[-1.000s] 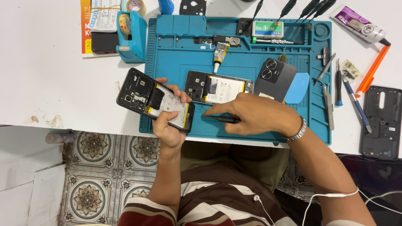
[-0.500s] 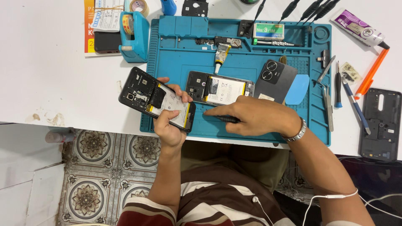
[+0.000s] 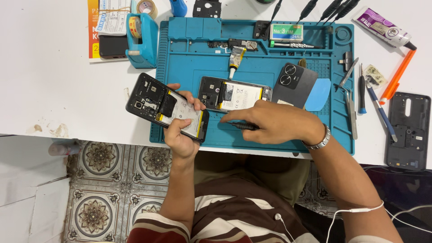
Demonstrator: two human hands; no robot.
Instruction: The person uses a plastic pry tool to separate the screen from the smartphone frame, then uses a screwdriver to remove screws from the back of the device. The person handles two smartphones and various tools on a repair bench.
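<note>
Grasping an opened black phone, left hand; right hand grips a dark tool.

Both arms are bare from the short sleeves down. The left hand wears nothing. Next to the right hand, near the middle of the frame, sits a silver metal watch band with links around the wrist. The shirt at the bottom centre has broad stripes in dark brown, maroon and white, over olive-green trousers. A thin white earphone cable crosses the right forearm at lower right, and a white earbud hangs on the chest.
</note>
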